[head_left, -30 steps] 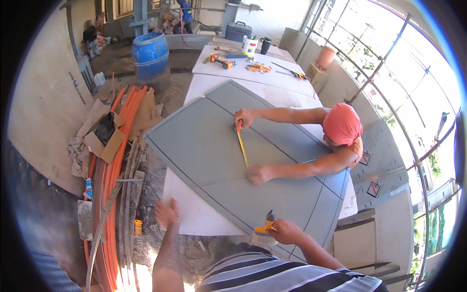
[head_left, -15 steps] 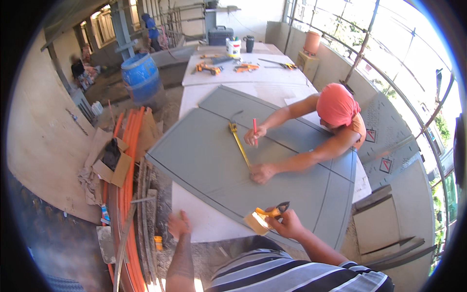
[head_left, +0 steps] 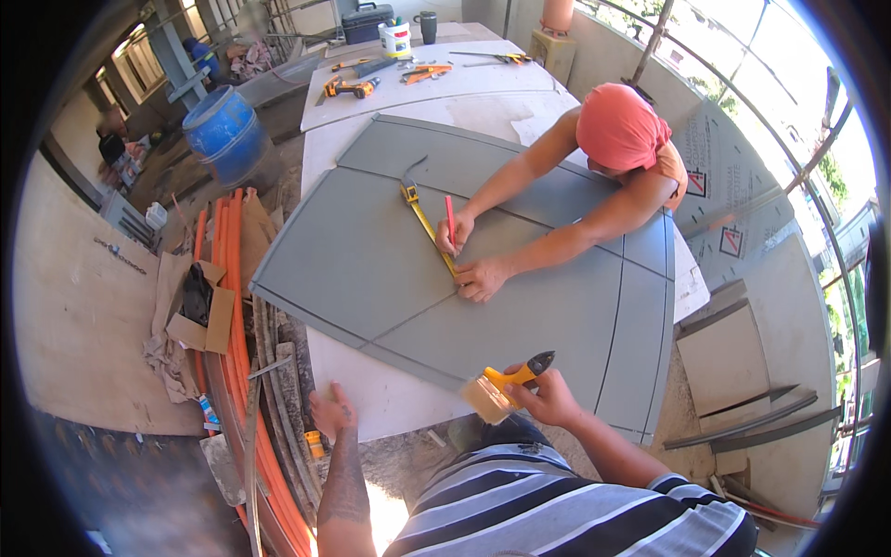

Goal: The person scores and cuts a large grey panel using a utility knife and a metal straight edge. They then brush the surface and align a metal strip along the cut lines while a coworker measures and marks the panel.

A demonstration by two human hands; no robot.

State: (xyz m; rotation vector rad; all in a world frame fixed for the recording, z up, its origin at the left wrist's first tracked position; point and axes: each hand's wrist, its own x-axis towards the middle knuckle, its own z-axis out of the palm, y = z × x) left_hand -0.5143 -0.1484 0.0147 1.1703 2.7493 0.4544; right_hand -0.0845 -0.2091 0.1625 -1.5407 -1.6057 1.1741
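Note:
My right hand (head_left: 548, 399) grips a wide paintbrush (head_left: 486, 399) by its yellow handle, pale bristles pointing left over the near edge of a large grey panel (head_left: 548, 306). At the white tabletop's (head_left: 399, 406) near left corner, my left hand (head_left: 332, 410) rests with its fingers spread, holding nothing. Across the panel leans a co-worker in a red head cloth (head_left: 620, 125). One of the co-worker's hands (head_left: 455, 232) holds a red marking pencil (head_left: 450, 215). The other hand (head_left: 484, 278) presses at the end of an extended yellow tape measure (head_left: 427, 215) lying on the panel.
A cordless drill (head_left: 351, 87), an orange tool (head_left: 427, 72) and a white bucket (head_left: 394, 40) stand farther back on the table. To the left are a blue barrel (head_left: 223, 135), orange pipes (head_left: 232, 232) and a cardboard box (head_left: 218, 320). Scaffolding poles (head_left: 798, 167) line the right side.
The co-worker's pencil hand has come down to the tape, close to the other hand. My view has shifted slightly. The paintbrush stays in my right hand, and my left hand stays at the table corner.

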